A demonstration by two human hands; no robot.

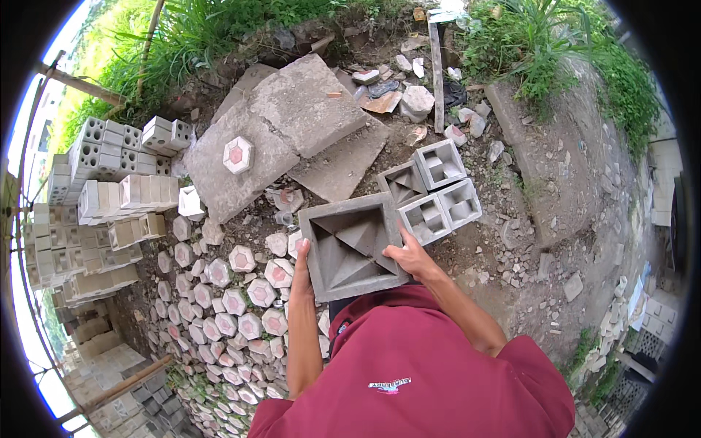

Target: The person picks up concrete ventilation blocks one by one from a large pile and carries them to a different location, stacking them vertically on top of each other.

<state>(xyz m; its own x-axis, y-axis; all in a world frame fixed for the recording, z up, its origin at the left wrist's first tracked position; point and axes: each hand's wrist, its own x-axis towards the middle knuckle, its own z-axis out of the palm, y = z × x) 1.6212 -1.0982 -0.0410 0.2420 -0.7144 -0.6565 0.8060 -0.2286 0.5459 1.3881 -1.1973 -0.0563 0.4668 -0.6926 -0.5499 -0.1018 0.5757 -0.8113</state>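
Between my two hands I hold a square grey concrete block (pixel 359 232), its hollow face with slanted triangular fins turned up. My left hand (pixel 301 271) grips its left side, thumb along the rim. On the right side, my right hand (pixel 410 255) is closed over the edge, with the thumb pointing into the hollow. The undersides of both hands are hidden. Just beyond my right hand, lighter decorative blocks (pixel 461 202) stand grouped on the dirt, with a darker grey block (pixel 404 182) beside them.
Hexagonal pavers (pixel 250 325) cover the ground at left. Stacks of pale blocks (pixel 102 146) stand farther left. Cracked concrete slabs (pixel 307 102) lie ahead, carrying one hexagonal paver (pixel 238 155). A wooden plank (pixel 437 77), rubble and a long slab (pixel 548 168) are at the right.
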